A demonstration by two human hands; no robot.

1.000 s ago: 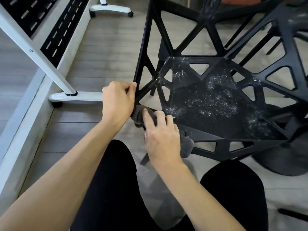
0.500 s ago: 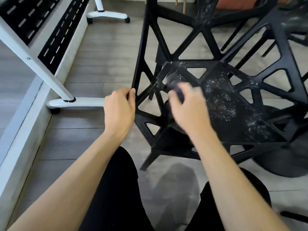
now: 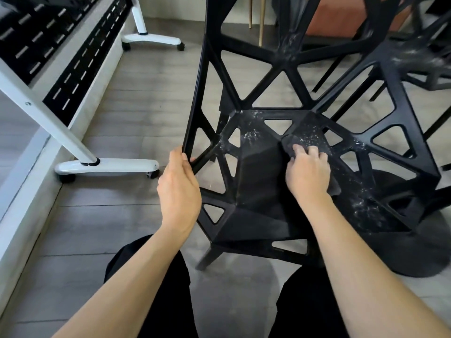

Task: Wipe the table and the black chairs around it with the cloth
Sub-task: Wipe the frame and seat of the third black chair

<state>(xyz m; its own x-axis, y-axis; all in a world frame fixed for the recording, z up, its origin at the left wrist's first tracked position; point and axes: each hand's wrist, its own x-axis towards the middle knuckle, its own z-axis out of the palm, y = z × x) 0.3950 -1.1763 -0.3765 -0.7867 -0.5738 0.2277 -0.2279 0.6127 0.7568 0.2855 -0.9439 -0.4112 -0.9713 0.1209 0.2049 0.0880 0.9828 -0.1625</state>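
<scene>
A black chair (image 3: 258, 191) with triangular cut-outs stands in front of me, its seat speckled with white dust on the right side and near the back. My left hand (image 3: 179, 189) grips the chair's left side bar. My right hand (image 3: 308, 174) presses a dark grey cloth (image 3: 291, 143) flat on the middle of the seat; most of the cloth is hidden under the hand. The left part of the seat looks free of dust.
A white wheeled table leg (image 3: 105, 164) and a perforated black panel (image 3: 73, 76) stand at the left. A second black chair (image 3: 415, 57) and a round black base (image 3: 419, 245) are at the right. My knees in black trousers (image 3: 158, 293) are below.
My right hand has carried the cloth from the seat's front left corner up and rightward to the seat's middle. Dust on the left part of the seat is gone. My left hand keeps its grip.
</scene>
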